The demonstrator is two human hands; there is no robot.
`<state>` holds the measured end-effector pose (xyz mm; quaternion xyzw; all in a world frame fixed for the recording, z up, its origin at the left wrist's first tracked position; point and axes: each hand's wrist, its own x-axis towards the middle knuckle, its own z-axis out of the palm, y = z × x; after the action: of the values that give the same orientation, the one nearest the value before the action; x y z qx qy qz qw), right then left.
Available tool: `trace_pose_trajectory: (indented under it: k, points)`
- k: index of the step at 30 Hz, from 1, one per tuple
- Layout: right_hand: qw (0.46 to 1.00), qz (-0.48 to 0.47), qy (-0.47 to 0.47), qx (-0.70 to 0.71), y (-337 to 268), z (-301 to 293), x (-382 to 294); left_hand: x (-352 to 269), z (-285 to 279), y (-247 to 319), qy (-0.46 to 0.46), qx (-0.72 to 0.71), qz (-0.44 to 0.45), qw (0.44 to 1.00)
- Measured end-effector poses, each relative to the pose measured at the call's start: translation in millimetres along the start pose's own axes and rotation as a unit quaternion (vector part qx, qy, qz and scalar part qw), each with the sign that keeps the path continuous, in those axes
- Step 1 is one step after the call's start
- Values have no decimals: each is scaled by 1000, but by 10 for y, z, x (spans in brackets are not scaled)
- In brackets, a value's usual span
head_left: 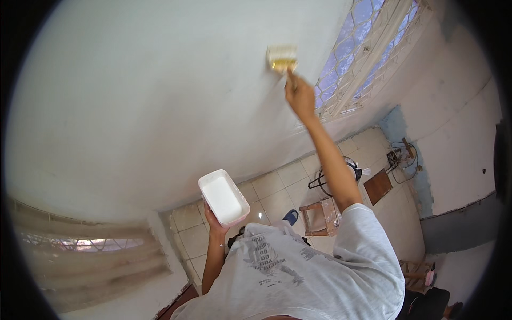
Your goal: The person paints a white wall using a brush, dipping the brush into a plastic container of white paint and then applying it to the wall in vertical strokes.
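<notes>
My right hand (pixel 301 96) is raised at the end of an outstretched arm and grips the handle of a wide paintbrush (pixel 283 58). Pale bristles and a yellow band show on the brush, which is slightly blurred. Its bristles lie against or very close to the white wall (pixel 168 80), left of the window; I cannot tell if they touch. Low in front of my body, my left hand (pixel 214 218) supports a rectangular plastic tub (pixel 224 198) from beneath and the side. White paint is inside the tub, and its rim is smeared.
A grilled window (pixel 348 60) borders the wall on the right. A paint-spotted wooden stool (pixel 320 218) stands on the tiled floor (pixel 276 186), near a blue slipper (pixel 291 217). Behind my forearm is a partly hidden round object with black tubing. Cables (pixel 404 154) and a brown board (pixel 378 187) lie farther right.
</notes>
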<state>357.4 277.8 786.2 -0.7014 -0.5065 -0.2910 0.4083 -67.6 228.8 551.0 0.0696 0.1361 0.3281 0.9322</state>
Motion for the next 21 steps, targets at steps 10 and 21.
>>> trace_pose_trajectory:
  k: [10, 21]
  points:
    - [922, 133, -358, -63, 367, 380, -1236, -26, 238, 74, -69, 36, 28, 997]
    - [998, -26, 49, 25, -935, -915, 1222, -40, 175, 99, -7, 1, 8, 1000]
